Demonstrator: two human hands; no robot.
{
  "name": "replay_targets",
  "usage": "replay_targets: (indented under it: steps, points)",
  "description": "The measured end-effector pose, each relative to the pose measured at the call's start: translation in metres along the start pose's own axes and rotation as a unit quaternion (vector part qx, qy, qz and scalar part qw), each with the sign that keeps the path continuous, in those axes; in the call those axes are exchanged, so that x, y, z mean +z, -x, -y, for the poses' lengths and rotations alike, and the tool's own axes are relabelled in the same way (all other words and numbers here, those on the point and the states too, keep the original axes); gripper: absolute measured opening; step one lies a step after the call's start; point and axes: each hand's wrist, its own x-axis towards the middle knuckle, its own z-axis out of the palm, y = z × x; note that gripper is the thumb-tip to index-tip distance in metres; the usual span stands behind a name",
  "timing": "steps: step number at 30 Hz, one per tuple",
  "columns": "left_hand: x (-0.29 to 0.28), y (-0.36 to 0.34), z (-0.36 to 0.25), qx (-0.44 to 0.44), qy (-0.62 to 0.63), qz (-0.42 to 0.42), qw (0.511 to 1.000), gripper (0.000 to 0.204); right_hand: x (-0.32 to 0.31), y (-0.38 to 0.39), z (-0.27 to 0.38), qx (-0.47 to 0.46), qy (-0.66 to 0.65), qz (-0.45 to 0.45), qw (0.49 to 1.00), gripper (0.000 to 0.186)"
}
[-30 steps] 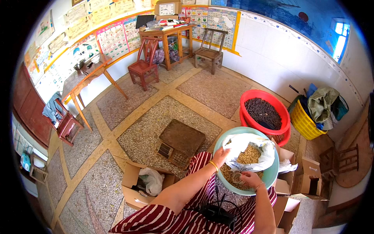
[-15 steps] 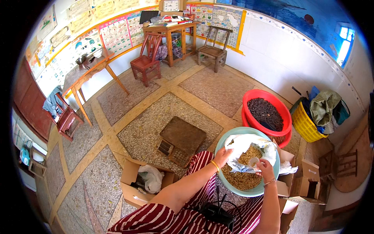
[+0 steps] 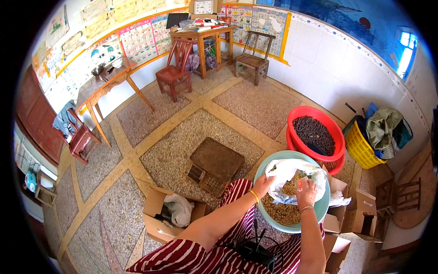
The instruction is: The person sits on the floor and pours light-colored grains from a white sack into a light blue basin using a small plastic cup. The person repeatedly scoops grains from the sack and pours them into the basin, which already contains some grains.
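Over the pale-green basin (image 3: pixel 324 204), the left hand (image 3: pixel 263 185) grips a white plastic bag (image 3: pixel 288 169), the right hand (image 3: pixel 306 194) a clear cup (image 3: pixel 300 184).

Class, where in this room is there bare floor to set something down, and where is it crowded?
Bare floor shows between the scale and the red chair, and between the open carton and the cloth-draped chair. The right is crowded: teal basin, red tubs, yellow basket and cardboard boxes cluster together.

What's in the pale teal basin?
Loose tan pieces; above them, a white bag holding more, its edge in the left hand. Bag and right hand hide whatever lies beneath.
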Motion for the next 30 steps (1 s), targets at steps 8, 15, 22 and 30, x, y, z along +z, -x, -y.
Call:
replay_targets:
  steps: [8,15,22,30]
  points:
    - [0.003,0.002,-0.002,0.008,-0.005,-0.022,1.0,0.033,-0.018,0.017,-0.008,0.038,-0.198,-0.081,0.976,0.048]
    - [0.0,0.003,0.002,0.02,-0.031,-0.034,0.999,0.032,-0.035,0.055,-0.011,0.086,-0.328,0.304,0.89,0.045]
    - [0.004,0.006,-0.014,0.012,-0.056,-0.043,0.997,0.035,0.009,0.059,-0.008,0.024,-0.092,0.314,0.945,0.042]
    - [0.004,0.004,-0.004,0.038,-0.003,-0.035,0.999,0.033,0.037,0.061,-0.005,0.001,0.048,0.266,0.963,0.036]
